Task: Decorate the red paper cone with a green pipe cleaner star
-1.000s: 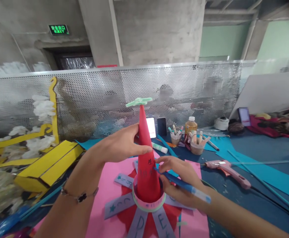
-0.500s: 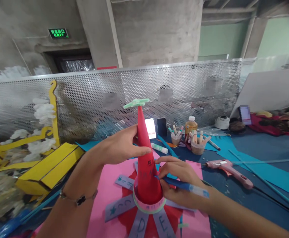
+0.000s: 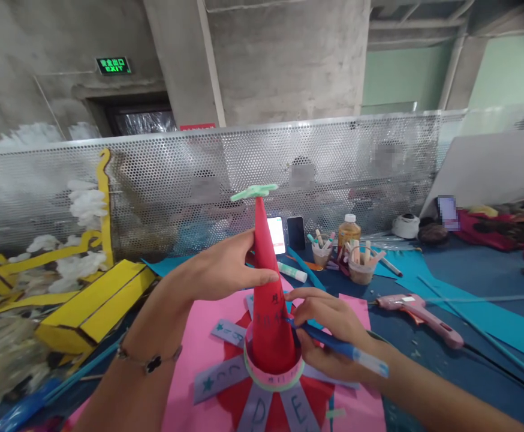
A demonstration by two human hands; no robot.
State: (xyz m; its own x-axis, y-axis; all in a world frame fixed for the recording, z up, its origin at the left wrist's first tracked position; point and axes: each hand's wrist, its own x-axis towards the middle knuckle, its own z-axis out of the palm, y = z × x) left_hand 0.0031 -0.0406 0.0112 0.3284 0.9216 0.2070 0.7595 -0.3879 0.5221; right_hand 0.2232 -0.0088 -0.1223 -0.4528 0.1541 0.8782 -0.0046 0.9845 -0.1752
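Note:
A tall red paper cone [image 3: 268, 345] stands inside a pale ring [image 3: 274, 380], with a light green star-like shape [image 3: 255, 191] on its tip. My left hand [image 3: 226, 267] is closed around the cone's upper part, thumb across the front. Held in my right hand [image 3: 327, 330] is a blue pen [image 3: 334, 343], its tip touching the cone's right front beside dark handwritten characters. Lilac strips [image 3: 219, 379] with letters and stars fan out from the ring over red paper. Pink paper [image 3: 181, 396] lies underneath.
A pink glue gun [image 3: 419, 315] with its cord lies to the right on blue paper. Behind the cone are a glue stick [image 3: 292, 272], two phones, cups of markers [image 3: 361, 270] and a bottle [image 3: 349, 231]. A yellow box-like piece [image 3: 93, 306] sits at left, before a perforated metal screen [image 3: 163, 180].
The pen tip has shifted slightly along the writing on the cone, first lower, then a little up. My left hand keeps its hold. The whole view has shifted slightly.

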